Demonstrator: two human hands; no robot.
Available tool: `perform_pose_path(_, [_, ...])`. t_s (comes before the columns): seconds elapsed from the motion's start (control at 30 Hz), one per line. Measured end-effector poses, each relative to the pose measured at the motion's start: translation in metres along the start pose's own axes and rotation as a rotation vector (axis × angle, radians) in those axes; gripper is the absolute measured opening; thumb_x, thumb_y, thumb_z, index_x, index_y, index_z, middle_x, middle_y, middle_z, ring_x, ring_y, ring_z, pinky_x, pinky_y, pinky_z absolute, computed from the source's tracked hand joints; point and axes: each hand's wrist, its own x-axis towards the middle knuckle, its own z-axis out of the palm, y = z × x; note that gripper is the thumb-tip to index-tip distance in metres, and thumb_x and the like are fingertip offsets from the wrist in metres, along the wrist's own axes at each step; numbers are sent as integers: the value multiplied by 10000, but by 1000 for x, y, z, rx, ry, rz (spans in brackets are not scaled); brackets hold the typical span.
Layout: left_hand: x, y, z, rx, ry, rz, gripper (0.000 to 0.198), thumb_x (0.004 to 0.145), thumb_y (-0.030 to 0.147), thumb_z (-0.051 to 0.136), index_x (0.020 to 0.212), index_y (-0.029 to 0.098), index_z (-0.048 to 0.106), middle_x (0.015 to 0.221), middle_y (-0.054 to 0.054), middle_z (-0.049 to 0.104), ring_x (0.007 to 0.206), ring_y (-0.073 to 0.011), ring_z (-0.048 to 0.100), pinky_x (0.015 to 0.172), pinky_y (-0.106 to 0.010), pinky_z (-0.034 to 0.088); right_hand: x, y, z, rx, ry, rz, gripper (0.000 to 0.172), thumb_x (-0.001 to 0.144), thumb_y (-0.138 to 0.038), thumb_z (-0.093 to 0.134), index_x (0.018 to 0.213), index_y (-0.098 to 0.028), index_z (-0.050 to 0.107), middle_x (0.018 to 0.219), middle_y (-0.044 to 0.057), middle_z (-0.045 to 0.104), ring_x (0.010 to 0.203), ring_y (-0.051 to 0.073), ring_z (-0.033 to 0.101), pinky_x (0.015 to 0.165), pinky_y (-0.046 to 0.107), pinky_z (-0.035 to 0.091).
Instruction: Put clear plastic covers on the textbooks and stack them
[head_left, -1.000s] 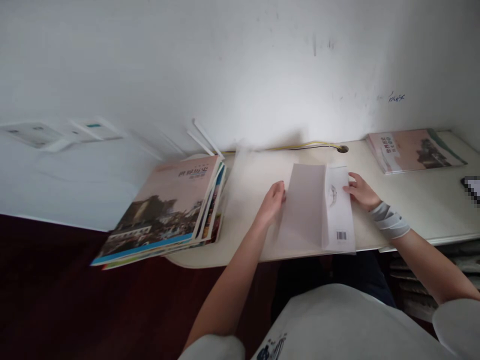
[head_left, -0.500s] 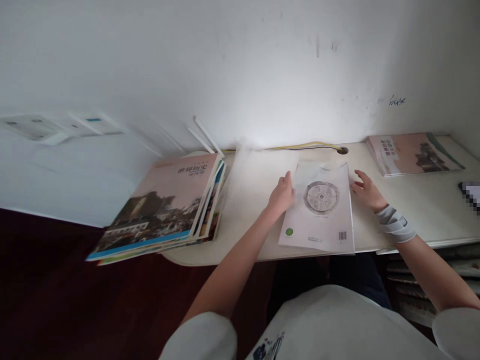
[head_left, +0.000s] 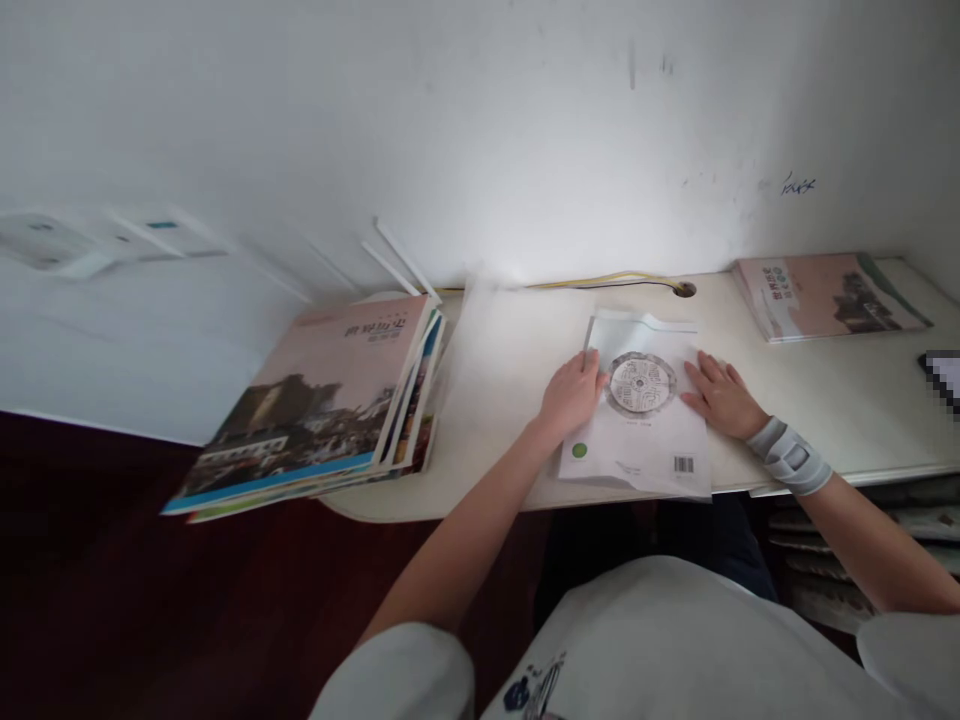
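Observation:
A book (head_left: 637, 440) lies with its back cover up on the white desk, showing a round grey emblem, a green dot and a barcode. Clear film seems to wrap it and sticks out past its top edge. My left hand (head_left: 574, 390) rests on the book's left edge, fingers pointing away from me, laid out over the cover. On the opposite side, my right hand (head_left: 724, 395) touches the right edge with its fingers spread flat. A grey strap (head_left: 791, 455) goes round my right wrist.
To the left, a stack of books (head_left: 315, 400) overhangs the desk's edge. Pink books (head_left: 832, 300) sit at the back right, near a blurred-out dark object (head_left: 941, 380). A yellow cable (head_left: 600, 280) runs along the wall into a hole. Clear film (head_left: 495, 340) appears to lie left of my hands.
Both hands have come down onto the book, the left from beside its edge and the right from the air beside it. The view has shifted slightly; the book lies in nearly the same place.

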Motion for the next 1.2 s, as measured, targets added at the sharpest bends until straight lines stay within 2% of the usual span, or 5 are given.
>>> perform_pose_path(0.23, [23, -10, -23, -314, 37, -345, 467, 642, 247, 736, 1072, 177, 568, 1111, -128, 627, 1103, -298, 556, 905, -342, 411, 0, 0, -1, 24, 34, 29, 608, 913, -487, 341, 1389, -112, 390, 1459, 197, 365, 1366, 311, 299, 1076, 529, 256])
perform_pose_path(0.47, [32, -14, -29, -588, -163, -481, 225, 602, 275, 737, 732, 135, 617, 644, -58, 622, 669, -213, 622, 670, -335, 463, -1, -3, 4, -1, 44, 13, 595, 920, -487, 321, 1381, -120, 401, 1472, 211, 332, 1374, 338, 269, 1075, 561, 232])
perform_pose_path(0.73, [25, 5, -21, -878, -152, -444, 296, 674, 228, 650, 945, 113, 621, 820, -96, 682, 746, -209, 649, 718, -348, 513, 1, 3, -3, 272, 260, 14, 695, 909, -540, 311, 1455, -112, 257, 1527, 210, 181, 1405, 298, 211, 1066, 494, 321])
perform_pose_path(0.97, [10, -4, -11, -386, -2, -269, 415, 788, 206, 557, 1203, 198, 537, 1343, -111, 505, 1198, -241, 515, 987, -353, 406, 1, -7, -12, 116, 220, 6, 591, 925, -473, 351, 1429, -165, 332, 1514, 180, 253, 1410, 315, 186, 1079, 570, 231])
perform_pose_path(1.2, [-27, -27, -7, -19, 106, -51, 431, 843, 210, 477, 1272, 181, 514, 1414, -112, 451, 1381, -257, 281, 1141, -417, 187, 35, -68, -19, -3, -13, -431, 501, 936, -438, 370, 1314, -136, 499, 1463, 160, 374, 1368, 307, 299, 1086, 531, 250])
